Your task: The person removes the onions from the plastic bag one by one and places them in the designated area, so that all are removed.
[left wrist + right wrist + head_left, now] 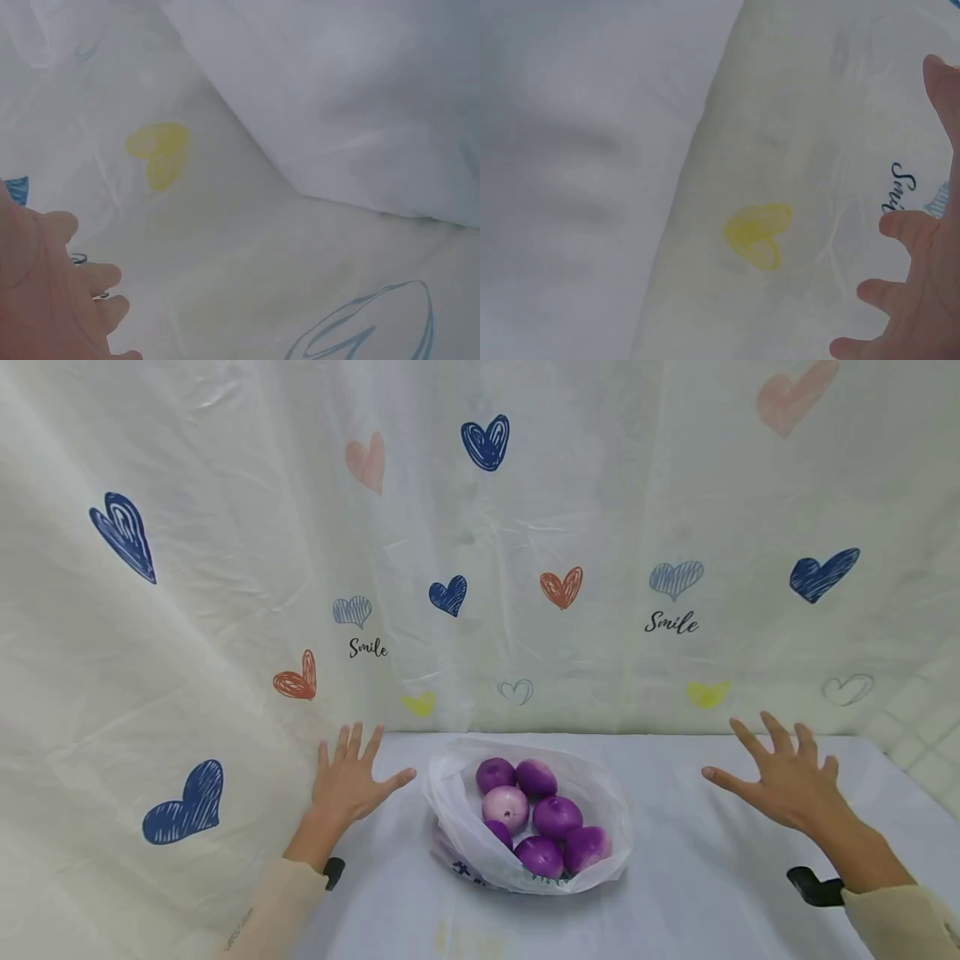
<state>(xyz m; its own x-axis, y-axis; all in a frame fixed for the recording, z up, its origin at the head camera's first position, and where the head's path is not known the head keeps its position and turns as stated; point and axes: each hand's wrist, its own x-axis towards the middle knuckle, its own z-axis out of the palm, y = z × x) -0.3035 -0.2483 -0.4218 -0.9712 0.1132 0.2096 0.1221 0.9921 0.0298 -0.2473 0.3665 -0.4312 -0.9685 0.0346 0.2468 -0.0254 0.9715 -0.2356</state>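
Note:
A white plastic bag (452, 785) sits on the table with its mouth spread wide. Several purple onions (557, 817) lie inside it, one of them paler (506, 808) and showing its end. To the left of the bag, my left hand (348, 787) is held up with fingers and thumb spread, touching nothing. My right hand (798, 787) hovers farther off on the right side, its fingers likewise spread and apart from the bag. Each wrist view catches part of its own hand, the left palm (45, 289) and the right palm (934, 289), with no object in either.
A white cloth covers the table (682, 860), whose far edge runs just behind the bag. Behind it hangs a pale curtain (600, 510) printed with hearts and the word "Smile". White tiles (933, 743) show at the far right. Dark bands (816, 887) circle both wrists.

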